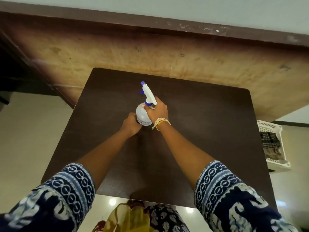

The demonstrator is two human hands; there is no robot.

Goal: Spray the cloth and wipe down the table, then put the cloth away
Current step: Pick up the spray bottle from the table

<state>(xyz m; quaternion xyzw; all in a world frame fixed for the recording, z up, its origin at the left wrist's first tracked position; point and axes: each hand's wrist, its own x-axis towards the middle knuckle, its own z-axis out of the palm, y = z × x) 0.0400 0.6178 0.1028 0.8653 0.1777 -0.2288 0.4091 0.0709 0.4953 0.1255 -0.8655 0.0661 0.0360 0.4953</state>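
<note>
A clear spray bottle (141,115) with a white and blue trigger head stands near the middle of the dark brown table (209,131). My right hand (157,111) is wrapped around its neck, just below the trigger. My left hand (131,123) is closed against the lower left side of the bottle. The nozzle points away from me and a little left. A dark checked cloth (271,146) lies in a white plastic basket (269,126) on the floor to the right of the table.
A large tan wooden surface (150,56) with a dark border lies beyond the table, against the wall. Pale glossy floor (30,139) shows on the left and right. Yellow and patterned clothing (130,216) hangs below the table's near edge.
</note>
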